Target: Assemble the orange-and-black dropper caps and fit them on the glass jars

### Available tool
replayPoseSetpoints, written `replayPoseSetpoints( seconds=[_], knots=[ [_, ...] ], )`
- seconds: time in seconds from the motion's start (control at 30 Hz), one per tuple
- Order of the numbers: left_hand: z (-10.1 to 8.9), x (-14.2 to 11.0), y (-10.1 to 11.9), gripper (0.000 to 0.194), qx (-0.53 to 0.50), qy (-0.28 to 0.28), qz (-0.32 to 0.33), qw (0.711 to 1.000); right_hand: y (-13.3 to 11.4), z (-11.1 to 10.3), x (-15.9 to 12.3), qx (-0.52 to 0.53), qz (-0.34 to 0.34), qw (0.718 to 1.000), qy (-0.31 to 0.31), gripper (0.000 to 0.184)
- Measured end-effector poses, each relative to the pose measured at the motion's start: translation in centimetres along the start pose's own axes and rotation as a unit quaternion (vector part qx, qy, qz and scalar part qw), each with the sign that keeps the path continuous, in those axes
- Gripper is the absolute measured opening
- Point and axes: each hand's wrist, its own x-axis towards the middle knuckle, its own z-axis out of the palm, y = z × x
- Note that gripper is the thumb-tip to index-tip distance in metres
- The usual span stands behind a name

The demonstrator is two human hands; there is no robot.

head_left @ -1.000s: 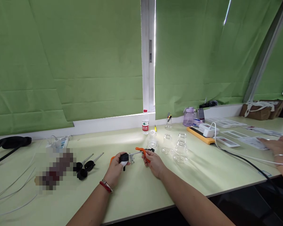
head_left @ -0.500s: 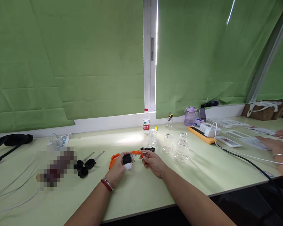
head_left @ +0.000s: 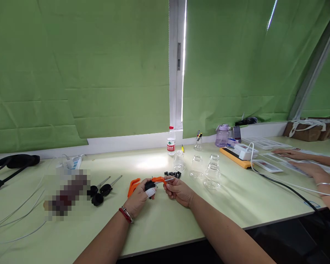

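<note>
My left hand (head_left: pixel 139 200) is closed round the black head of a key (head_left: pixel 149 185), thumb bandaged in white. My right hand (head_left: pixel 178 190) pinches the key's metal shank together with an orange clip-like piece (head_left: pixel 158 179) at its tip. Both hands hover just above the pale green table (head_left: pixel 159 223), close together. Another orange piece (head_left: pixel 132 186) lies on the table just left of my left hand. Several small black caps (head_left: pixel 172 173) sit just beyond my right hand.
Two black-headed keys (head_left: pixel 101 190) lie to the left beside a blurred patch. Clear glass jars (head_left: pixel 206 170) and a water bottle (head_left: pixel 171 141) stand behind. A power strip (head_left: pixel 239 156) with a cable runs right. Another person's hands (head_left: pixel 305 163) rest on papers at the far right.
The orange piece in my right hand has come in against the key's shank, and both hands have drawn closer together. The other person's hands have shifted on the papers.
</note>
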Motion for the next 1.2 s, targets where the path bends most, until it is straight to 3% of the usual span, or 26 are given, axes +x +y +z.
replayPoseSetpoints(
  seconds=[0.63,1.07,1.2],
  knots=[
    [0.4,-0.3,0.9,0.031,-0.009,-0.016,0.003,1.000,0.0,0.1,-0.3,-0.010,0.013,1.000,-0.015,0.042],
    [0.3,-0.1,-0.2,0.033,0.012,-0.033,-0.008,0.999,0.1,1.1,-0.3,-0.036,0.018,0.999,-0.002,0.044],
    [0.5,-0.1,-0.1,0.030,-0.053,-0.031,-0.014,0.998,0.1,1.2,-0.3,-0.042,0.019,0.999,-0.007,0.044]
  ],
)
